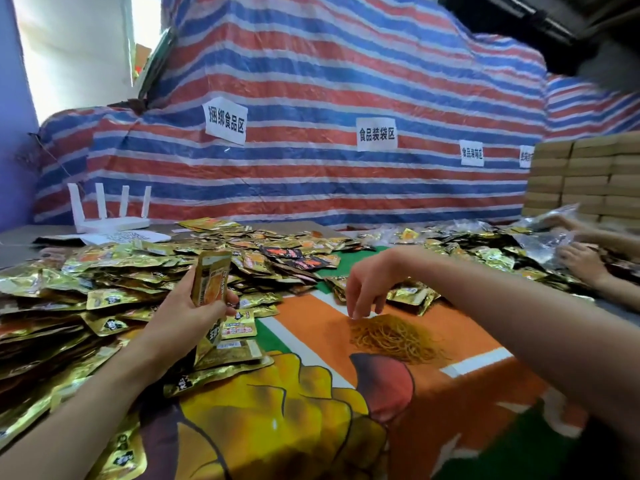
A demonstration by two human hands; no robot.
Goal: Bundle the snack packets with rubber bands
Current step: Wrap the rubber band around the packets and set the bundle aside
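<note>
My left hand grips a small upright stack of gold snack packets above the left side of the table. A large heap of loose gold packets covers the table's left and back. My right hand hangs fingers-down over a pile of yellow rubber bands on the orange cloth, its fingertips at the pile's top edge. Whether a band is pinched between them is too small to tell.
A bright printed cloth covers the table. Another person's hands work among packets at the right. A white router stands at the back left, stacked cardboard boxes at the back right, and a striped tarp behind.
</note>
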